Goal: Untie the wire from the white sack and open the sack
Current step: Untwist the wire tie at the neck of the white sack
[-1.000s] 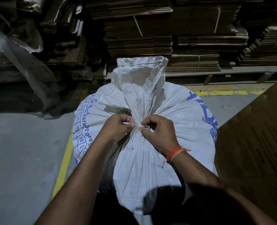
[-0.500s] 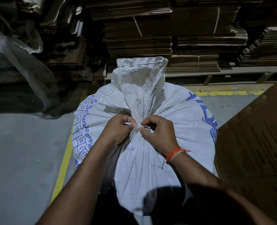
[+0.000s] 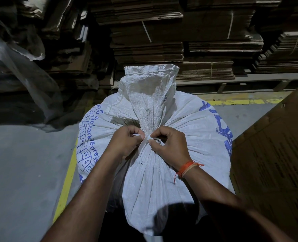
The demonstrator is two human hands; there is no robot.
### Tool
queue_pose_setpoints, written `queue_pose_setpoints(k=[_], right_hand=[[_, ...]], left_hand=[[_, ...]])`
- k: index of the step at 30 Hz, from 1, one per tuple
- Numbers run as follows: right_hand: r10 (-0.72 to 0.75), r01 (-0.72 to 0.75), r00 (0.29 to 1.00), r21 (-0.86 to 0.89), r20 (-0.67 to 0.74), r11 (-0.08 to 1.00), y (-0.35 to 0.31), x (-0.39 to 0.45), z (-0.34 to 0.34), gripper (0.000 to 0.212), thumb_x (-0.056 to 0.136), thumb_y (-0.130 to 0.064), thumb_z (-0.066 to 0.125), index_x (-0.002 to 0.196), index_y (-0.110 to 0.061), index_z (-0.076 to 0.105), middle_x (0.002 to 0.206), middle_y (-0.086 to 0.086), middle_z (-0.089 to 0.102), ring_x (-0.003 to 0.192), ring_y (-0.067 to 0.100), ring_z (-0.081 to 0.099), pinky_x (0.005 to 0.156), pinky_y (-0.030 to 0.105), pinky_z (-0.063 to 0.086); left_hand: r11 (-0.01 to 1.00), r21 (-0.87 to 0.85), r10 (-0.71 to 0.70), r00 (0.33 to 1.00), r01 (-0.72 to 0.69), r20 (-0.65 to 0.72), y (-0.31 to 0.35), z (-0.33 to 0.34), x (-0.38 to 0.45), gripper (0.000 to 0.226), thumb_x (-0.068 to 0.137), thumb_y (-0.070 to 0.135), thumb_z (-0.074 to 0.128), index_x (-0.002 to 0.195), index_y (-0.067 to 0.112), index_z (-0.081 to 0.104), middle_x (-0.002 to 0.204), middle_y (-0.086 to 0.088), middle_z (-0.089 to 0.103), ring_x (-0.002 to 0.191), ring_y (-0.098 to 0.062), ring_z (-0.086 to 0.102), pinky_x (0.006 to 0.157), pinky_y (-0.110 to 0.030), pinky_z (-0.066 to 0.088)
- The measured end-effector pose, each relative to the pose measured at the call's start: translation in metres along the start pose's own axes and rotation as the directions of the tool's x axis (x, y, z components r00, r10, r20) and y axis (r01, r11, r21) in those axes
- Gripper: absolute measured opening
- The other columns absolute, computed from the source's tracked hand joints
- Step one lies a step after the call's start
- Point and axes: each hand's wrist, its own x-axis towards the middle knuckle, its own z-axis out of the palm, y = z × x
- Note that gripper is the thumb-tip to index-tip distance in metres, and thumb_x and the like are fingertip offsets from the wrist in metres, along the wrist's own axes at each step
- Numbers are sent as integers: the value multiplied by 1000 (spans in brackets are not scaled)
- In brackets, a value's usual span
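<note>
Pinching at the gathered neck of the white sack [image 3: 153, 180], left hand [image 3: 125, 142] and right hand [image 3: 170, 145] both curled tight on the pale wire [image 3: 147, 139] cinched there. Barely shifted from a second ago: same pinch, thumbs perhaps slightly closer to the knot. No slack gained, so probably early in the untying, tie still on, mouth [image 3: 150, 69] above still bunched shut. Further back, yellow floor line [image 3: 66, 180], cardboard panel [image 3: 275, 163] at right, clear plastic sheet [image 3: 22, 67] at left, then stacked flat cartons [image 3: 148, 49].
</note>
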Motion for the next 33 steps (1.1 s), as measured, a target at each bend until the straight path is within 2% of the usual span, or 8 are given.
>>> queue_pose_setpoints(k=[5,10,18,21,23,25,28,33], right_hand=[[-2,2,1000,-5,-2,1000,0,0,0,8,77,-14,81,80,-15,74,76,-5,72,76,14,71,72,42,60],[-4,4,1000,-11,-9,1000,0,1,1,8,76,-13,81,78,-15,74,74,-4,71,73,12,69,70,40,58],[-1,0,1000,-13,-6,1000,-2,0,0,8,77,-13,82,79,-15,75,75,-5,72,74,11,69,71,39,59],[-7,7,1000,-21,0,1000,-2,0,-1,7,77,-15,82,79,-16,75,75,-6,72,74,11,69,70,39,59],[-7,7,1000,-20,2,1000,-2,0,-1,7,78,-15,82,80,-16,75,76,-6,72,74,12,69,70,39,59],[-2,2,1000,-12,1,1000,-2,0,-1,7,77,-14,82,80,-16,75,76,-6,72,75,12,70,71,39,60],[7,-7,1000,-9,0,1000,-2,0,-1,8,77,-14,82,80,-16,75,76,-6,72,75,11,70,71,40,60],[4,-4,1000,-9,-2,1000,-4,-1,-1,8,77,-13,83,80,-15,75,76,-5,73,75,10,70,71,35,61]], left_hand=[[1000,-1,-11,1000,11,5,2,3,-1,7,90,13,76,84,13,78,80,-9,78,69,-17,64,71,-31,50],[999,-27,-27,999,27,22,4,4,-3,5,90,11,76,85,11,77,68,-6,71,47,-9,54,46,-21,37],[1000,-12,-24,999,25,24,7,3,-5,6,92,14,76,89,9,78,69,-4,72,43,-4,55,40,-18,37],[999,-26,-27,999,28,39,7,1,-5,7,92,13,76,87,9,78,71,-6,74,50,-9,59,49,-19,44],[997,-64,-36,999,38,39,5,0,-3,7,92,11,75,87,8,77,75,-11,74,61,-18,62,65,-28,49],[995,-88,-41,999,44,36,2,-2,-1,6,92,11,75,87,7,76,77,-15,74,69,-23,61,72,-36,49],[995,-93,-36,999,39,38,1,-2,-2,7,92,11,75,87,7,77,78,-20,74,70,-25,60,72,-37,49],[997,-72,-11,999,14,39,5,1,-4,11,91,6,74,81,10,77,71,-7,73,60,-15,60,65,-27,48]])
